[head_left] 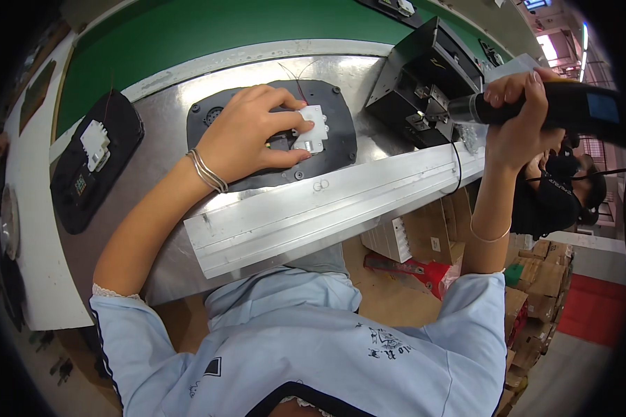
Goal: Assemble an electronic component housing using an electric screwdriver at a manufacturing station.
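Observation:
My left hand (257,128) reaches over a dark, rounded panel (339,115) lying on the metal worktop. Its thumb and fingers press round a white plastic block (316,132) on that panel. Two thin wires stick up from behind the block. Raised on the right, my right hand (518,115) is wrapped round a black electric screwdriver (581,108). The tool lies almost level, its clear nose pointing left at the metal fittings of a black box-shaped machine (396,83), which looks like a screw feeder. Whether the tip touches the fittings I cannot tell.
A second dark panel (66,201) with a white block (95,144) lies at the left. An aluminium rail (327,212) runs along the worktop's near edge. A green mat (229,31) lies behind. Cardboard boxes (544,274) and another person (560,191) are at the right.

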Demonstrator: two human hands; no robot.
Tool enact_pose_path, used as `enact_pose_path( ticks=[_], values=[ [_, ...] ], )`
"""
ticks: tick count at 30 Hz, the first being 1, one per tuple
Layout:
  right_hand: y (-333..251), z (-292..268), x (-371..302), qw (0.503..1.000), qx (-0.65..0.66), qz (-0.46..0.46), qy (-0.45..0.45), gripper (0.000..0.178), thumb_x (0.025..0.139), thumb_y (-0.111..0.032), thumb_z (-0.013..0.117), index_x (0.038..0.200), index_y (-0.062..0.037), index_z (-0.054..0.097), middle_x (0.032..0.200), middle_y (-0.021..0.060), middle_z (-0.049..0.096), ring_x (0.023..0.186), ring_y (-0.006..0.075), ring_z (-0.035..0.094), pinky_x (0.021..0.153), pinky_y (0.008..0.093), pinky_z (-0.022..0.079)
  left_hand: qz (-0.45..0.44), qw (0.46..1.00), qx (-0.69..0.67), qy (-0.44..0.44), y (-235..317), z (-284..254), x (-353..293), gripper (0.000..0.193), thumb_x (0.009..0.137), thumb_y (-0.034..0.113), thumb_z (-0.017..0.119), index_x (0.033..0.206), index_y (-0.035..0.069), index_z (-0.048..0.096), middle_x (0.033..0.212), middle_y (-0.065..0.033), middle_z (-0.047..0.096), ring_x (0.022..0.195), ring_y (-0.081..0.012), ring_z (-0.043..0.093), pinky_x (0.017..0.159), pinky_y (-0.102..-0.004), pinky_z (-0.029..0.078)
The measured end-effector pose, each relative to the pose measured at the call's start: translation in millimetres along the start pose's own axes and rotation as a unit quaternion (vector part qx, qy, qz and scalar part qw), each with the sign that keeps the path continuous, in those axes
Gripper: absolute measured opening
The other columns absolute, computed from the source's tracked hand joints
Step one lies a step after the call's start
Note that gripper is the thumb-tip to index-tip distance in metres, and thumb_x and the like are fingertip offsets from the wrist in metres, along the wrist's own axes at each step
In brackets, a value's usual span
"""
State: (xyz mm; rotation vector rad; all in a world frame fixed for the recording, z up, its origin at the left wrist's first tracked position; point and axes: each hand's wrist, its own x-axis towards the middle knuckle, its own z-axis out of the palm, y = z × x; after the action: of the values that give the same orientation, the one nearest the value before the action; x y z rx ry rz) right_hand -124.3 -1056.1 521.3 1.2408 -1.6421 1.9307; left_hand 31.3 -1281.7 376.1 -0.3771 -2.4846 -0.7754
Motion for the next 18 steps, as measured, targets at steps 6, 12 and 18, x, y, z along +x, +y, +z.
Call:
enact_pose_path(
  ticks=[6, 12, 18],
  values=[
    [18.9, -6.2, 3.7, 0.999, 0.022, 0.02, 0.021, 0.01, 0.085, -0.002, 0.052, 0.095, 0.0009, 0.05, 0.058, 0.007, 0.046, 0.047, 0.0179, 0.046, 0.048, 0.0321, 0.042, -0.008, 1.0, 0.0, -0.007, -0.1, -0.8, -0.4, 0.028, 0.069, 0.032, 0.075, 0.091, 0.014, 0.07, 0.1, -0.0036, 0.062, 0.094, -0.0233, 0.056, 0.087, -0.0366, 0.043],
    [20.9, -4.6, -0.3, 0.998, 0.029, 0.042, 0.033, 0.009, 0.085, -0.002, 0.052, 0.093, -0.0009, 0.051, 0.059, 0.0066, 0.046, 0.047, 0.0174, 0.045, 0.048, 0.0321, 0.041, -0.007, 1.0, 0.006, -0.006, 0.5, -0.7, -0.7, 0.028, 0.069, 0.032, 0.075, 0.09, 0.014, 0.07, 0.101, -0.0033, 0.061, 0.096, -0.0234, 0.055, 0.088, -0.0367, 0.043],
    [9.3, 1.0, -6.4, 0.996, 0.026, 0.08, 0.007, 0.01, 0.085, -0.005, 0.051, 0.095, -0.0017, 0.05, 0.059, 0.0057, 0.044, 0.048, 0.0168, 0.045, 0.048, 0.0312, 0.04, -0.019, 1.0, -0.001, -0.013, -1.8, -0.3, -2.2, 0.028, 0.07, 0.035, 0.074, 0.088, 0.014, 0.068, 0.105, -0.0031, 0.06, 0.102, -0.0241, 0.053, 0.091, -0.0376, 0.041]
  ],
)
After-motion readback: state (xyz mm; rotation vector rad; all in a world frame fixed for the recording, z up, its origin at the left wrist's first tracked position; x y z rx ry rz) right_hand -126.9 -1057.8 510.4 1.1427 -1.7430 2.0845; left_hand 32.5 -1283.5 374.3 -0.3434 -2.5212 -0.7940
